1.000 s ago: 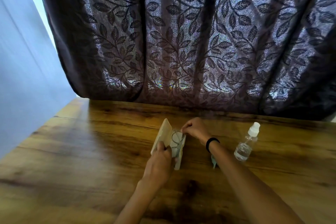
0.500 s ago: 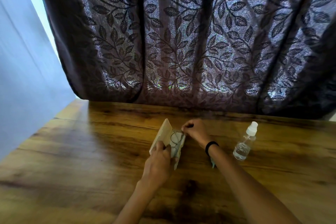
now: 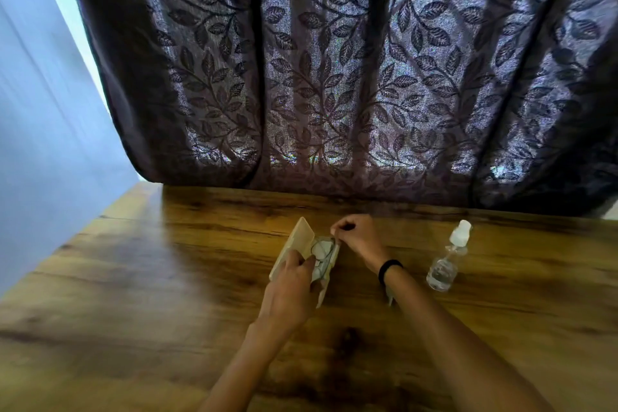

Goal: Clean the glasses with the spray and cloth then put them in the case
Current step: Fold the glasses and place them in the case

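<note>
A beige glasses case [image 3: 298, 237] lies open on the wooden table [image 3: 167, 278], its lid tilted up to the left. The thin-framed glasses [image 3: 321, 251] lie folded inside it. My left hand [image 3: 291, 291] grips the near end of the case, thumb over the rim. My right hand [image 3: 357, 237] pinches the far end of the glasses at the case's far edge. A clear spray bottle [image 3: 448, 261] with a white cap stands to the right. A sliver of pale cloth [image 3: 390, 297] peeks from under my right forearm.
A dark leaf-patterned curtain [image 3: 334, 77] hangs along the table's far edge. A pale wall [image 3: 40, 144] rises on the left. A black band sits on my right wrist [image 3: 389, 269].
My right hand has shifted slightly along the far end of the case; the glasses have settled lower inside. My left hand keeps its grip.
</note>
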The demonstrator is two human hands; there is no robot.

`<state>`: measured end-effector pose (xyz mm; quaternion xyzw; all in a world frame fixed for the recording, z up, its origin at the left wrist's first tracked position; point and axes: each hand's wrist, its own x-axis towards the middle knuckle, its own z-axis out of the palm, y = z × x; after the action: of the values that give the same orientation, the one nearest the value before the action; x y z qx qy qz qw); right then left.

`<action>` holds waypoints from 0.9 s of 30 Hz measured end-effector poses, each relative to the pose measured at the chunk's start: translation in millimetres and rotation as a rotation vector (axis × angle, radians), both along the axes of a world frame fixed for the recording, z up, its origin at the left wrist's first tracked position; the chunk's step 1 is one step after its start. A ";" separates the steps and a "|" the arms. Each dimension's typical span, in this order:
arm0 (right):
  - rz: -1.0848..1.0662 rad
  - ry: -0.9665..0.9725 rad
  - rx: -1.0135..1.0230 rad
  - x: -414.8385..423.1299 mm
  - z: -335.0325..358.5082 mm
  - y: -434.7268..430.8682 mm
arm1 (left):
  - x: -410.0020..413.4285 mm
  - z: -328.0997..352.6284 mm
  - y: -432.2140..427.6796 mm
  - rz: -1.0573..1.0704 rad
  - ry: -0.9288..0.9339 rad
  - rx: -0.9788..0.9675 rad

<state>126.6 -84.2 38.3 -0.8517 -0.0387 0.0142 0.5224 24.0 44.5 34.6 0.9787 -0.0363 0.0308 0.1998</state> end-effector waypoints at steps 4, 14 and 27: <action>0.004 -0.023 0.088 -2.9 3.4 -5.2 | 2.9 3.9 -1.6 -0.003 -0.045 -0.030; -0.009 -0.201 0.197 -43.2 37.2 -53.0 | 10.2 22.4 -25.7 -0.083 -0.140 -0.124; -0.348 -0.390 0.320 -90.5 63.8 -150.8 | 36.0 25.3 -103.2 -0.354 -0.141 -0.255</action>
<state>36.1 -234.9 102.1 -0.7392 0.0067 -0.2454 0.6272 60.0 -58.7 60.0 0.9192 -0.2172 0.0676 0.3213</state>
